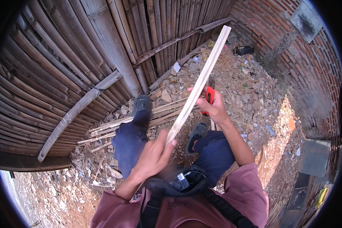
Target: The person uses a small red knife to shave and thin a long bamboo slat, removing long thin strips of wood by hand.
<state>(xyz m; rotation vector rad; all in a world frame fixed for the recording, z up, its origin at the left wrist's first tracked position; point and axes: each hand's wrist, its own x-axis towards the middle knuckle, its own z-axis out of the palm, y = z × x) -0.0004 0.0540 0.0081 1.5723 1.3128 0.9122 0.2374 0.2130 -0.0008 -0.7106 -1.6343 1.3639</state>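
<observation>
Place: an outdoor yard (pixel 66 193) was shown
Bamboo wall (pixel 59 70): was seen upper left
Brick wall (pixel 313 70): was seen upper right
Rubble (pixel 250 97): was strewn mid-frame

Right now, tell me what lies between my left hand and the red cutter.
In the head view: the lower stretch of the pale stick, running from your left hand up past the right hand that holds the red cutter.

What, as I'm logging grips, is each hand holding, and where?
Left hand: pale strip, near its lower end. Right hand: red-handled tool, by its handle, fingers reaching behind the strip.
</observation>
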